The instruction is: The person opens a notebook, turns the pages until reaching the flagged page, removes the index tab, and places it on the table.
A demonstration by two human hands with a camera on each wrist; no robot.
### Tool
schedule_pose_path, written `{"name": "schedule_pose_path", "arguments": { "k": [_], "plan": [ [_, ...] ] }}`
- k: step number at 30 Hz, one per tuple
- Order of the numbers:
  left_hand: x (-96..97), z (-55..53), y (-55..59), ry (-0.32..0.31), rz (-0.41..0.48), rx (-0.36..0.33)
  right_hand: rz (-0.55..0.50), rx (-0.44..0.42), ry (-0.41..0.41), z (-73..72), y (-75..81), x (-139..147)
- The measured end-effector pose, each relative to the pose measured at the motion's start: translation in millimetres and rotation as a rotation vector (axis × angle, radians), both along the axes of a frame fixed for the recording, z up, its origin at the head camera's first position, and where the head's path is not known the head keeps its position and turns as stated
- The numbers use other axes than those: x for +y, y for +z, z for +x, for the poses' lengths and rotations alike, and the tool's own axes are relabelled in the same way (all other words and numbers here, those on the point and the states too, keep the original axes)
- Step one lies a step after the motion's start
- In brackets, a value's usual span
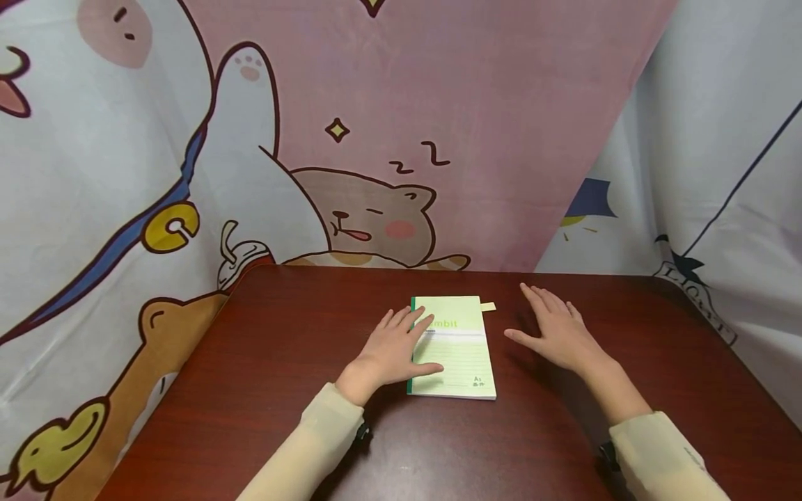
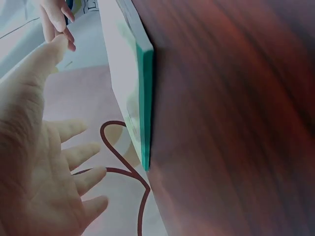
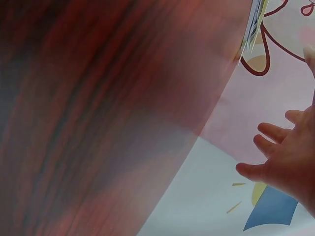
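A pale green notepad (image 1: 460, 362) with a dark green bound spine lies flat on the brown table. A small yellow tab (image 1: 488, 307) sticks out from its right side near the top. My left hand (image 1: 391, 351) hovers over the pad's left edge with fingers spread, hiding part of the printed word on the cover. The left wrist view shows a gap between that hand and the notepad's green spine (image 2: 145, 108). To the right of the pad, my right hand (image 1: 557, 334) is held above the table, fingers extended and holding nothing.
The dark reddish-brown wooden table (image 1: 282, 417) reaches back to a hanging cloth (image 1: 501, 139) printed with cartoon animals. More white cloth (image 1: 720, 174) hangs along the right side. Both wrists carry a small black device below the cuff.
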State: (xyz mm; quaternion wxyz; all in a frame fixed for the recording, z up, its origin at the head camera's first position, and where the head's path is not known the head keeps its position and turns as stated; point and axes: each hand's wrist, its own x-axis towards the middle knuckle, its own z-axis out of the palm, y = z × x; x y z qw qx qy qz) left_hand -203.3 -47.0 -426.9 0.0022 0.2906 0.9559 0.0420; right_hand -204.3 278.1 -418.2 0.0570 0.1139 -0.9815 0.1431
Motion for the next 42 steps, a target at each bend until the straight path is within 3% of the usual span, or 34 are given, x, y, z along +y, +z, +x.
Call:
{"name": "schedule_pose_path", "arguments": {
  "k": [7,20,34,42],
  "plan": [
    [7.7,2.8,-0.7,-0.055,-0.003,-0.045,-0.019,0.014,0.053,2.9,-3.8,-6],
    [17.3,4.8,-1.2,-0.156,-0.025,-0.086,-0.069,-0.066,0.088,7.0,-5.7,-21],
    [20.0,9.7,-5.4,-0.136,-0.018,-0.163,-0.107,-0.107,0.140,9.8,-9.1,-35],
    [20.2,10.3,-5.3,-0.130,-0.014,-0.163,-0.082,-0.121,0.161,11.3,-10.2,-41]
  ]
}}
